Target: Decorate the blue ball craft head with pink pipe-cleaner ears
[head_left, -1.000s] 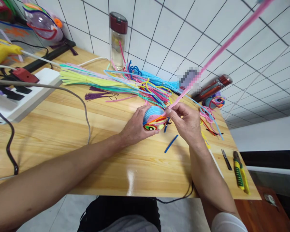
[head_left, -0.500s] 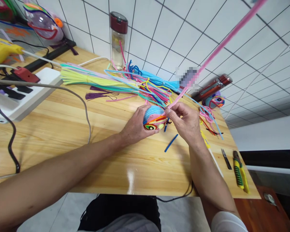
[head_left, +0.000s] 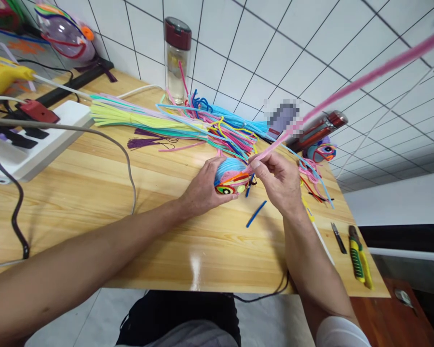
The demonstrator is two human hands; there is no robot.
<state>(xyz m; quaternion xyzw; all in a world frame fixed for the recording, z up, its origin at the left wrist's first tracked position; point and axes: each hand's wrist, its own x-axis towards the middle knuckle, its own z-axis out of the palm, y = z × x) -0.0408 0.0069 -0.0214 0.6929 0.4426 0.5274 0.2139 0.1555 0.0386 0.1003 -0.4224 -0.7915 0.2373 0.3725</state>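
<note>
My left hand (head_left: 204, 189) is wrapped round the left side of a small ball (head_left: 232, 176) covered in coloured pipe cleaners, blue on top, with red, orange and yellow bands and eye shapes below. Between thumb and fingers, my right hand (head_left: 278, 180) pinches a long pink pipe cleaner (head_left: 332, 99) at the ball's right edge. From there its free length rises to the upper right, out of view. On the table below lie short dark blue pieces (head_left: 256, 214). Just behind the ball spreads a heap of pipe cleaners (head_left: 235, 137) in many colours.
A lidded bottle (head_left: 178, 60) stands by the tiled wall. At left are a white power strip (head_left: 68, 130), cables and a yellow glue gun (head_left: 3, 72). Green-yellow pliers (head_left: 359, 258) and a small dark-handled tool (head_left: 339, 238) lie at right. A decorated ball (head_left: 323, 150) sits behind them.
The pink pipe cleaner's free end has swung down and to the right. My right hand has shifted slightly right; my left hand and the ball stay in place.
</note>
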